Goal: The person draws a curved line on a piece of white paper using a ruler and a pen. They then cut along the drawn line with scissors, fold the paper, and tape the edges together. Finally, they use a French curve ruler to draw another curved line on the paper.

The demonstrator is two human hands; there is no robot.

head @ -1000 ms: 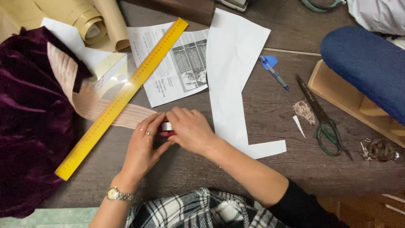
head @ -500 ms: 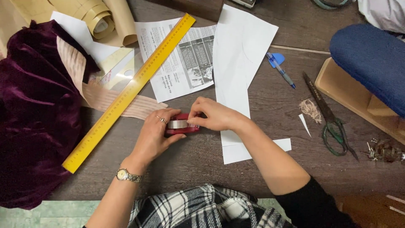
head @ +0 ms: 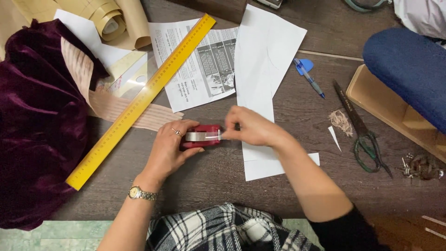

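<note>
So far, red tape dispenser held on desk in left hand, grip wrapped around body. Short strip of clear tape drawn out, pinched in right hand fingertips. Strip not yet torn off. White paper lies just beside, nothing taped yet.

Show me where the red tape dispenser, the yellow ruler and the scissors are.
red tape dispenser [head: 207, 141], head view, on its red body below the tape roll.
yellow ruler [head: 144, 97], head view, on the middle of its length.
scissors [head: 354, 118], head view, on the dark blades above the green handles.
</note>
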